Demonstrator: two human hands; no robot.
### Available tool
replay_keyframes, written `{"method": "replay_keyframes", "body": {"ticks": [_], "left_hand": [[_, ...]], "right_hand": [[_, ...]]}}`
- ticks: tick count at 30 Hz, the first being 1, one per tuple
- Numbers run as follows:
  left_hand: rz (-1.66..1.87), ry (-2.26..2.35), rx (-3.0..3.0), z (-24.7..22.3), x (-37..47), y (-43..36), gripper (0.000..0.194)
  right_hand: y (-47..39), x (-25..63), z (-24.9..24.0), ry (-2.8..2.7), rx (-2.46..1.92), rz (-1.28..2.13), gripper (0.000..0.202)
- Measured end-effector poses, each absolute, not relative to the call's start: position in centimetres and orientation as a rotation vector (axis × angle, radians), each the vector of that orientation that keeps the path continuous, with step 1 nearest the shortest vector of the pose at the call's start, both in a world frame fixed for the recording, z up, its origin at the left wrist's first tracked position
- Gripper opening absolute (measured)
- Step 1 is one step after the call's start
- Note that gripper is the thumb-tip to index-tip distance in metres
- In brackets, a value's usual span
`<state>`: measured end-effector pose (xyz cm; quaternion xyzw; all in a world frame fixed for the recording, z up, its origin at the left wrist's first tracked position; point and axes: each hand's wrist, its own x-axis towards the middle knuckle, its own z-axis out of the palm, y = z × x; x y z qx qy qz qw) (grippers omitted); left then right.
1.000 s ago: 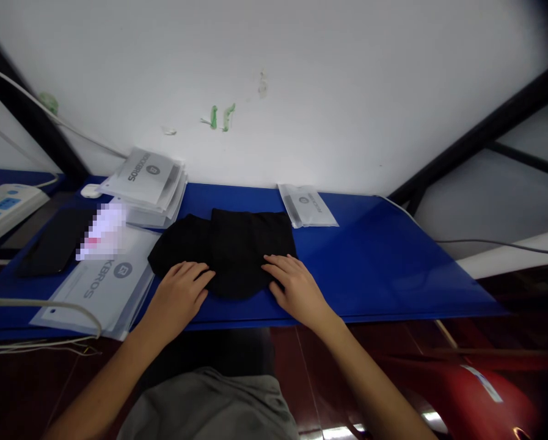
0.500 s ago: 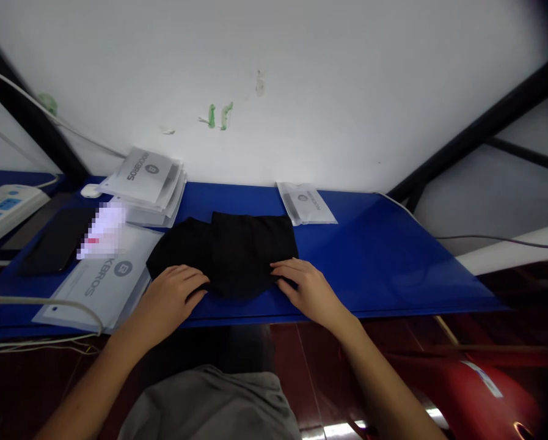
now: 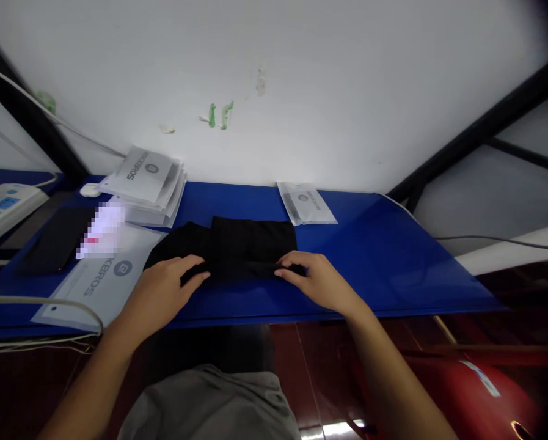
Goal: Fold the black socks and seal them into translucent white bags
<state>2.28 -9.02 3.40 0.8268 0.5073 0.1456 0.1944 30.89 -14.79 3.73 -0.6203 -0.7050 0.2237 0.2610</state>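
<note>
A piece of black fabric [image 3: 250, 241], partly folded, lies on the blue tabletop [image 3: 369, 263] in front of me. Its near edge is raised and turned up between my two hands. My left hand [image 3: 170, 287] pinches that edge at the left, thumb below and fingers above. At the right end, my right hand [image 3: 317, 278] pinches the same edge between thumb and fingers. What kind of garment or cover the fabric is, I cannot tell.
A stack of frosted printed bags [image 3: 140, 180] stands at the back left, with a larger printed bag [image 3: 102, 281] nearer me. Another small bag [image 3: 306, 203] lies by the wall. A dark phone [image 3: 56, 238], a power strip [image 3: 8, 208] and loose cables [image 3: 40, 300] occupy the left side.
Both hands have closed on the fabric's near edge and lifted it, folding it up and away from me. The bags stay where they were.
</note>
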Motion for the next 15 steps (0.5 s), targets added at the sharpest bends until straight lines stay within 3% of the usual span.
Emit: {"method": "replay_keyframes", "body": {"ticks": [9, 15], "left_hand": [[0.435, 1.630, 2.246, 4.8, 4.9, -6.5, 0.031], [0.585, 1.728, 2.534, 3.4, 6.8, -5.3, 0.029]], "right_hand": [[-11.0, 31.4, 4.0, -1.802, -1.802, 0.534, 0.022], [-9.3, 30.7, 1.6, -1.918, -1.971, 0.051, 0.011]]}}
